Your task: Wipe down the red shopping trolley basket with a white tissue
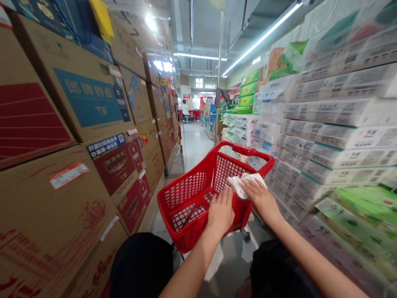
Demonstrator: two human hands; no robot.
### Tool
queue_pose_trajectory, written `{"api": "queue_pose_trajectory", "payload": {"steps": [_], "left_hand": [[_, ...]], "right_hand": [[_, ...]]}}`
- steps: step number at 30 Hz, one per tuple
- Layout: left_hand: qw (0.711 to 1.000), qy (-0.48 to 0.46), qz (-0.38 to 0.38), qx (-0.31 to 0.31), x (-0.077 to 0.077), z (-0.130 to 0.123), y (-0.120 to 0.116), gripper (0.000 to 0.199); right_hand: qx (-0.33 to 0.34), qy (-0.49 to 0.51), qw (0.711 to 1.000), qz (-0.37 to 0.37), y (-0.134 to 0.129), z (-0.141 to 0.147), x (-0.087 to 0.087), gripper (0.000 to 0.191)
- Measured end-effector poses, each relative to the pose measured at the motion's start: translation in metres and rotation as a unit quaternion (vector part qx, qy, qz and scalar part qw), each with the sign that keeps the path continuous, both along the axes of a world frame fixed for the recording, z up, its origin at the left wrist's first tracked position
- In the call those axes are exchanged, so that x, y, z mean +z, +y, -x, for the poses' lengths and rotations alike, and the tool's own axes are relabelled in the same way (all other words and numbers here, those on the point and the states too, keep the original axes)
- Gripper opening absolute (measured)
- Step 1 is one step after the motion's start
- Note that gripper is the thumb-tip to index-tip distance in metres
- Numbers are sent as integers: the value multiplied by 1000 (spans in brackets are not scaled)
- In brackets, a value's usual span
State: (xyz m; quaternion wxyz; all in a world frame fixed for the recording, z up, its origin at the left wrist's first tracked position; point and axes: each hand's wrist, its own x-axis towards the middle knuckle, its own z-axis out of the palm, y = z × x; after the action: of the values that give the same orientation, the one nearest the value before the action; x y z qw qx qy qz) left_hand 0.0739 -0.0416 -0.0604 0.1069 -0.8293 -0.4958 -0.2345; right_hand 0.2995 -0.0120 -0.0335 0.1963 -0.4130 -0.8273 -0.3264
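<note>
A red plastic shopping cart [194, 188] with perforated walls stands turned at an angle before me, its basket holding no goods that I can see. My left hand [221, 210] lies over the near rim, its fingers together and hooked over the edge. Farther right, my right hand [259, 198] presses a folded white cloth [238, 188] against the cart's side rim near the handle [248, 150]. Whether the cloth is paper or fabric I cannot tell. The fingertips of my right hand lie across its top.
Stacked cardboard cartons [89, 107] wall the left side. Packs of tissue paper [328, 136] pile up on the right, with green packs [369, 207] low down. A metal pole [219, 54] rises beyond the cart. Down the tiled aisle [198, 140] a person [185, 108] is seated far off.
</note>
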Motion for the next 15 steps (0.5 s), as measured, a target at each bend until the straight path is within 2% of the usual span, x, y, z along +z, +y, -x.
{"api": "queue_pose_trajectory", "payload": {"steps": [3, 6, 8, 13, 15], "left_hand": [[1000, -4, 9, -24, 0, 1, 0, 77], [999, -18, 11, -38, 0, 2, 0, 78], [999, -26, 10, -41, -1, 1, -1, 78], [998, -38, 11, -45, 0, 2, -2, 78], [998, -44, 8, -50, 0, 4, -1, 78]], "right_hand": [[8, -5, 1000, 16, -1, -8, 6, 65], [-41, 25, 999, -3, 6, -25, 14, 65], [-59, 37, 997, -17, 7, -24, 12, 62], [21, -3, 1000, 10, -11, 10, -9, 62], [41, -4, 999, 25, -12, 12, -11, 64]]}}
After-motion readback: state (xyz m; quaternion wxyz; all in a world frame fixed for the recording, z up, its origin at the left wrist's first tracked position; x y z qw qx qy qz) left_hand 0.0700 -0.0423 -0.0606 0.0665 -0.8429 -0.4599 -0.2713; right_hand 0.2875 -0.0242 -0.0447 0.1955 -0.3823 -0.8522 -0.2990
